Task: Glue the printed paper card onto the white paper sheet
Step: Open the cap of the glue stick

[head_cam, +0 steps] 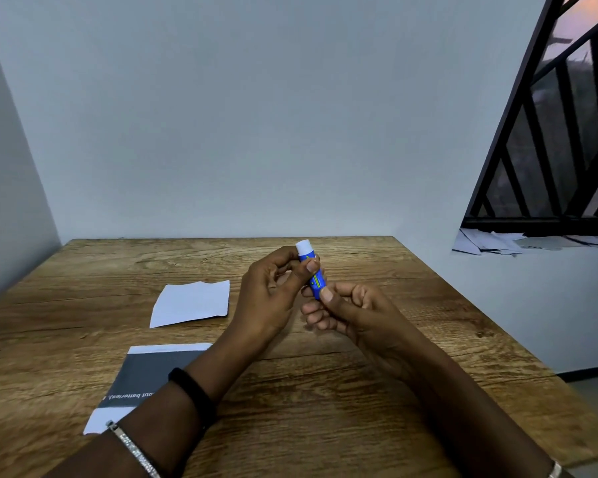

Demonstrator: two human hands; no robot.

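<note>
Both hands hold a blue glue stick (312, 270) above the wooden table (377, 357): left hand (273, 298) pinching near its white end, right hand (346, 312) gripping the base. The white paper sheet (190, 303) lies left; the grey printed paper card (145, 377) sits nearer, seemingly under the left forearm

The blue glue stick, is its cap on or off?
On. The white cap still tops the blue glue stick held by both hands.
</note>
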